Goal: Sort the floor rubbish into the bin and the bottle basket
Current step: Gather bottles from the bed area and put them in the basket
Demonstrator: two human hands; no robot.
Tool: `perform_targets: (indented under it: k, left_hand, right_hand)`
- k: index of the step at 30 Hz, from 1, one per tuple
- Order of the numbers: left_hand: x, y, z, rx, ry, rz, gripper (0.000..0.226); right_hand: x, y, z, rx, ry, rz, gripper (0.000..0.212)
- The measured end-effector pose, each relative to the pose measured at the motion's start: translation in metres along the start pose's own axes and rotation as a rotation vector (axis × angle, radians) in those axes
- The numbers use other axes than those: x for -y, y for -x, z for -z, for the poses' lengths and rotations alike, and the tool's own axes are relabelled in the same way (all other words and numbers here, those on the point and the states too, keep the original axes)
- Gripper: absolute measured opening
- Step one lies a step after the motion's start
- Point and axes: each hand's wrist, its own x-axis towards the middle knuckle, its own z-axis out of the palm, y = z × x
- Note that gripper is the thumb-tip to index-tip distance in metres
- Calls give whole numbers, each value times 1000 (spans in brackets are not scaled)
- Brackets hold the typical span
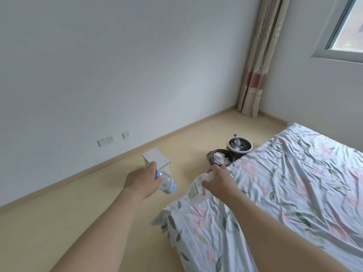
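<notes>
My left hand (140, 181) grips blue-capped bottle (167, 183); right hand (217, 180) grips clear bottle (196, 188). Bottle basket (239, 145) at one o'clock, past bin (220, 157): I should drop both there.

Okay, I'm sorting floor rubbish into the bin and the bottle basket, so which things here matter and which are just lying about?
Part of the job:
left hand holding blue-capped bottle
right hand holding clear bottle
bin with paper
bottle basket

Just lying about:
bed
white board
curtain

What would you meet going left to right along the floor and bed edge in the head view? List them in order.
wall sockets → white board → blue-capped bottle in left hand → clear bottle in right hand → bottle basket → curtain
</notes>
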Motion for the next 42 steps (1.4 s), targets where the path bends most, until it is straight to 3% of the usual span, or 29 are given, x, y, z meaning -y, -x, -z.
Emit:
perform_targets:
  k: [12,21,32,42]
  left_hand:
    - [182,-266,50,-81,122,-50,22]
    - [188,-440,30,-29,116,-242,23]
    - [219,-670,48,-25,82,-207,20]
    - [164,-844,20,101,125,-401,17]
  right_hand:
    - [180,-215,-80,-118,-8,-53,34]
    - [196,-368,-100,-222,4,-174,33]
    - [231,-570,-102,-220,-89,-247,34]
    - [203,-699,-82,-352,-81,-419,30]
